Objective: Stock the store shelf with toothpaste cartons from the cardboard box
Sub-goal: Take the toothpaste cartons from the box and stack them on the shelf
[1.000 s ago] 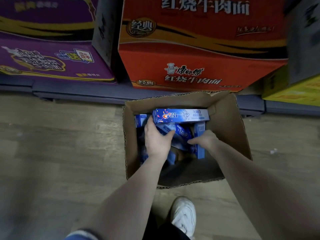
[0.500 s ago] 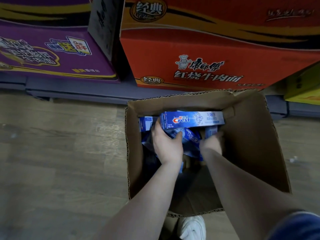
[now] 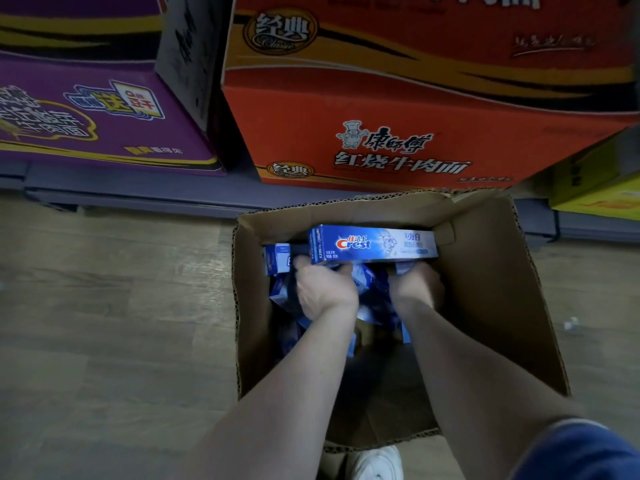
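- My left hand (image 3: 325, 292) is down inside the cardboard box (image 3: 485, 271), fingers curled up under the near-left end of the top toothpaste carton (image 3: 374, 244); I judge it to be gripping that carton from below.
- My right hand (image 3: 417, 287) sits under the carton's right portion. Its fingers are hidden beneath the pack, so I cannot tell whether it grips the carton or something lower down.
- The top carton lies crosswise near the far wall of the box, printed face toward me, roughly level.
- More blue cartons (image 3: 278, 259) lie jumbled beneath and to the left.
- Handling assessment: the carton looks light and stiff along its length, with a glossy print that may slip. Thin card will dent if squeezed at mid-span. The best hold, in my judgement, is across the long faces near both ends.
- The box stands open on the wooden floor (image 3: 114, 306), just before the shelf base (image 3: 138, 195), which carries an orange case (image 3: 398, 98) and a purple case (image 3: 86, 116).
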{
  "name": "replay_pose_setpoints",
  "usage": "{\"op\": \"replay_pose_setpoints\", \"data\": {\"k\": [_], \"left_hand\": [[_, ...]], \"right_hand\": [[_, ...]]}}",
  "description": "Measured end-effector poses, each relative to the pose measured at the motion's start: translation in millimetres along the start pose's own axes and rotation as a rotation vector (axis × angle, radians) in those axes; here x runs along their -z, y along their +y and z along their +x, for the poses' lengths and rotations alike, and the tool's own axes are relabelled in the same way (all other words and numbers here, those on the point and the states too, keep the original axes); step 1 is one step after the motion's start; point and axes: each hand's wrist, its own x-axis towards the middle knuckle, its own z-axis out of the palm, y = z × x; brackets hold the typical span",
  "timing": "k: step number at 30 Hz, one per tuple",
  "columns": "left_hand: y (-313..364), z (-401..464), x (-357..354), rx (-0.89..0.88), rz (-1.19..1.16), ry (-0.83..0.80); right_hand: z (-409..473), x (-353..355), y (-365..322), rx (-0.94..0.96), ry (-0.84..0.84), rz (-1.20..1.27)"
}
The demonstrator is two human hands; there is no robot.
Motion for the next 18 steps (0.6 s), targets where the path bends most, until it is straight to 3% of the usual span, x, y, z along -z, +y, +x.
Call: {"op": "replay_pose_setpoints", "data": {"k": [5, 12, 18], "left_hand": [[-7, -9, -1, 0.006, 0.006, -0.066], [-22, -26, 26, -0.053, -0.254, -0.043], [-2, -51, 73, -0.124, -0.27, -0.115]], "right_hand": [[-3, 12, 6, 0.018, -0.059, 0.037], [-40, 34, 9, 0.223, -0.186, 0.046], [-84, 72, 8, 0.349, -0.245, 0.025]]}}
